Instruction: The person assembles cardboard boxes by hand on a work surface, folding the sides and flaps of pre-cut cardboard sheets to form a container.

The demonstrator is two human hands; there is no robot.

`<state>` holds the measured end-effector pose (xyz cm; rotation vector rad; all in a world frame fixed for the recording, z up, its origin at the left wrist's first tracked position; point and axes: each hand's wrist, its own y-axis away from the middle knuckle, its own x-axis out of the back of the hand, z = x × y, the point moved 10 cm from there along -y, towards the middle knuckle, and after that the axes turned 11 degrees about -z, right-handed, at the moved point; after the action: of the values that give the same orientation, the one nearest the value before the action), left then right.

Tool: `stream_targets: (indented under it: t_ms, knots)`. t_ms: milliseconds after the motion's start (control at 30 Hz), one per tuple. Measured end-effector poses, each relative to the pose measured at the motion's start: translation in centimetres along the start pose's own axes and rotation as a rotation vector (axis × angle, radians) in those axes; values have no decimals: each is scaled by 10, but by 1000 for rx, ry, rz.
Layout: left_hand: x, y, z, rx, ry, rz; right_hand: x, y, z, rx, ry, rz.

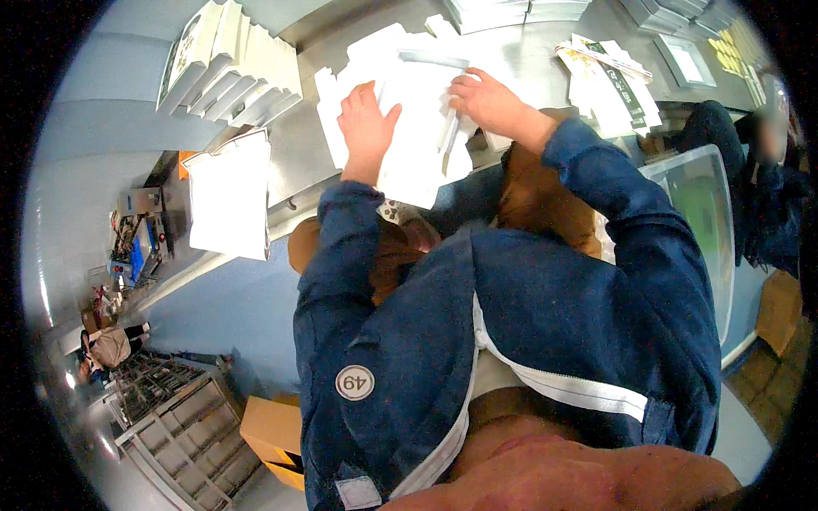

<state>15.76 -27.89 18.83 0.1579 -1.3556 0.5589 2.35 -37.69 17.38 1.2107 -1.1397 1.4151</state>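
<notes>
A flat white cardboard box blank lies on a shiny metal table in front of me. My left hand rests flat on its left part, fingers spread. At the blank's right edge my right hand pinches a folded flap. More white blanks lie underneath. My blue jacket sleeves reach up from the lower part of the picture.
A row of stacked white flat boxes leans at the table's left, and another white pile lies nearer me. Printed leaflets lie at the right. A clear plastic bin stands to my right, beside another person. Brown cartons sit on the floor.
</notes>
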Motion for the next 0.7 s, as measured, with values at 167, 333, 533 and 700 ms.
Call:
stream_targets:
  t_ms: [167, 333, 533, 700]
  knots:
    - [-70, 23, -78, 429, 205, -445, 3, 14, -56, 270, -245, -45]
    - [-67, 40, -69, 461, 495, -245, -16, 4, -31, 243, -206, -185]
    - [-14, 52, -8, -160, 256, -177, -10, -6, -6, 203, -290, 81]
    - [-29, 52, 13, -357, 180, -339, -15, -23, -3, 56, -307, 74]
